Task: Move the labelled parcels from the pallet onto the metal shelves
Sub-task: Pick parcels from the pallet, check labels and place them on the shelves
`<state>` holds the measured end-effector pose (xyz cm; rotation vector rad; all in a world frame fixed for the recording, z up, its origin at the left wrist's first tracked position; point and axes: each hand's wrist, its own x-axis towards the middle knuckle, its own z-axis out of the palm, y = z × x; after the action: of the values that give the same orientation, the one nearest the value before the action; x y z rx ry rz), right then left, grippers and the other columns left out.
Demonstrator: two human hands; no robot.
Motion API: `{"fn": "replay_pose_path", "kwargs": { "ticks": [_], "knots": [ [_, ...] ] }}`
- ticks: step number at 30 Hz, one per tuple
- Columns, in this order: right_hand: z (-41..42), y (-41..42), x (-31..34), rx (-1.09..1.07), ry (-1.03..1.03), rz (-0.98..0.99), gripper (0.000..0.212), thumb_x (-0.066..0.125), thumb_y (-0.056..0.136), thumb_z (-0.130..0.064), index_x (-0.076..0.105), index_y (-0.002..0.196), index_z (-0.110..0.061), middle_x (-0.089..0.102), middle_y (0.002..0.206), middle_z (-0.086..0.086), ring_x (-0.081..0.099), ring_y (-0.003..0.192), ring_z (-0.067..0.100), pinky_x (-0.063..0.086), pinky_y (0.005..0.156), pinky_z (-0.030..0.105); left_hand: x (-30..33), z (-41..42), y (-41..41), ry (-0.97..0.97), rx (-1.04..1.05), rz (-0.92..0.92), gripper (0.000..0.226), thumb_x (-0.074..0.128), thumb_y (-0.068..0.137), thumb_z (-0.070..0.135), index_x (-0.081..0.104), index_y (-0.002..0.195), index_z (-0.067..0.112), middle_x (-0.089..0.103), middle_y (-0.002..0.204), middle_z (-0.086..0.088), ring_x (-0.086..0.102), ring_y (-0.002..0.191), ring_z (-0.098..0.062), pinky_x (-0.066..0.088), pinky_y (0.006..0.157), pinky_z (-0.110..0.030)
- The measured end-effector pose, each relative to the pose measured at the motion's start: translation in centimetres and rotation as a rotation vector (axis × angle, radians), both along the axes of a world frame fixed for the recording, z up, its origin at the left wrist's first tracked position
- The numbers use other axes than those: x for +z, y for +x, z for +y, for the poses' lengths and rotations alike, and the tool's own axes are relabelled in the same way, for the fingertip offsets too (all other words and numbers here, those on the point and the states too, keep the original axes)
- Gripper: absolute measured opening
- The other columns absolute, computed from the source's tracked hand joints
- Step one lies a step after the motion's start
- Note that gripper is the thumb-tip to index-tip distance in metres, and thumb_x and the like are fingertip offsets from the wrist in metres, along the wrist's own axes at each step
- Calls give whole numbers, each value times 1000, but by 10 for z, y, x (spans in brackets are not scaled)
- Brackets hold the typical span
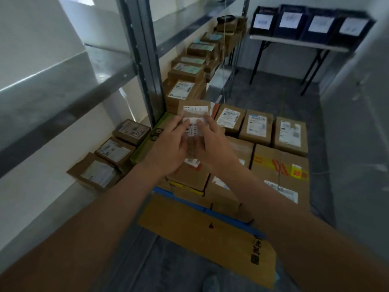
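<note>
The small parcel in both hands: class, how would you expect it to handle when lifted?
The parcel is probably stiff: its cardboard edges look straight. Likely light, since the left hand and right hand hold it up together. Its flat faces should not roll.

Four dark bins, three parcels on the low shelf

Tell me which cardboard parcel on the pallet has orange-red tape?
The large brown cardboard parcel at the pallet's right front; orange-red and yellow tape bands cross its top, unlike the plain ones.
</note>
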<state>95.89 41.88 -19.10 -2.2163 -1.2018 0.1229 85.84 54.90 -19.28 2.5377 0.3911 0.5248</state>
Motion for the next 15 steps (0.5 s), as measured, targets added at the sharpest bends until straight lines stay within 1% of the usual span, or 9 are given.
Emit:
{"fn": "replay_pose_path", "kwargs": {
  "ticks": [3,6,8,10,12,15],
  "knots": [
    [4,28,-3,-29,12,36,55,48,104,-25,34,155,-8,10,168,11,22,152,26,38,116,38,3,-1,30,-6,-10,4,49,44,108,16,38,156,7,21,168,-5,25,151,-17,24,120,-26],
    [10,53,-7,-58,11,32,55,46,104,-28,34,155,-10,11,168,11,29,149,29,43,112,44,3,6,56,6,-27,16,49,42,108,19,38,156,6,20,169,-5,26,152,-19,26,120,-27],
    [13,66,-7,-66,5,44,54,45,105,-27,34,155,-10,10,168,12,30,149,30,43,111,46,1,13,72,20,-44,29,49,42,109,20,38,156,7,19,169,-4,25,153,-19,25,120,-27],
    [16,79,-6,-74,6,45,54,45,105,-25,33,155,-10,10,168,11,29,150,29,43,112,46,0,20,87,21,-69,31,50,44,108,20,38,156,9,20,168,-2,26,152,-19,30,120,-30],
    [22,90,-5,-98,0,47,53,45,106,-27,33,156,-12,9,169,10,31,149,28,43,111,46,-1,28,101,7,-89,33,51,46,107,19,38,156,11,20,168,2,27,152,-18,35,121,-38],
    [34,105,-5,-132,0,44,50,41,107,-27,35,155,-12,12,169,8,33,147,26,41,112,42,-2,41,121,-12,-92,57,50,45,107,21,37,156,13,19,168,4,23,154,-17,34,122,-41]
  ]
}}
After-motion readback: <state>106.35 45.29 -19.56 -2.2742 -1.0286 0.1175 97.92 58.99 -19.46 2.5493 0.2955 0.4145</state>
